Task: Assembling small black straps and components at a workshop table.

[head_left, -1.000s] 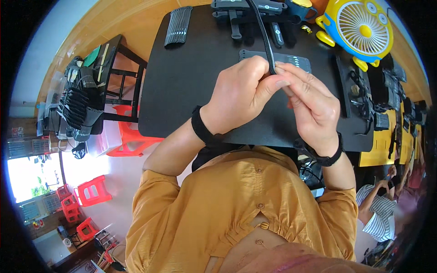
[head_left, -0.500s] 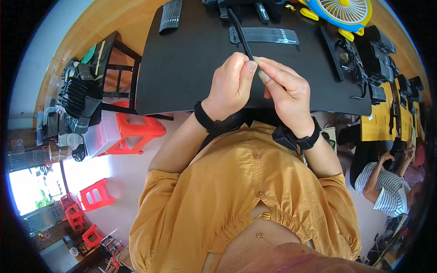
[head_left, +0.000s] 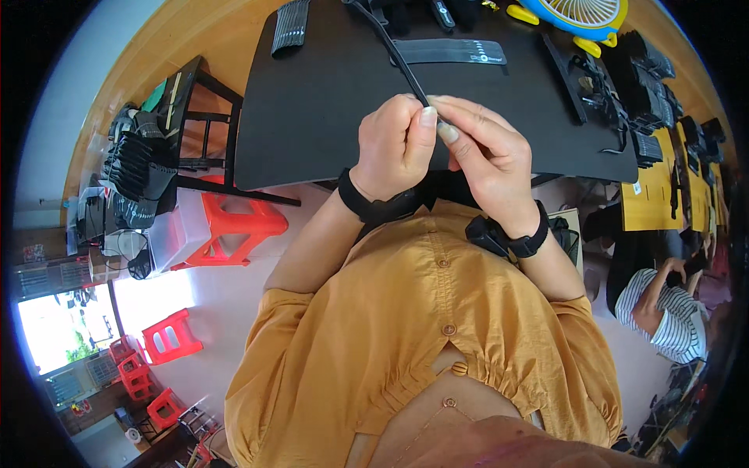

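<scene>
A narrow black strap (head_left: 402, 67) is running as a long, slim, slightly bowed strip from the fingers up and leftward, a lighter line showing along its length. It is hanging above the dark surface (head_left: 312, 117), its line crossing the near end of a flat grey band (head_left: 452, 51) lying there. The left hand (head_left: 394, 148) is curling into a loose fist, thumb pressing on the strap; the right hand (head_left: 491, 152) is pinching it between thumb and fingertips, the two hands almost meeting.

Compared with half a second ago, the strap is leaning farther left and reaching closer to the upper edge, while the hands are keeping nearly the same pose. The strap's lower end is hiding among the fingers, its far end is blending into dark items, and the yellow-and-blue fan (head_left: 581, 14) is being cut off by the top edge.
</scene>
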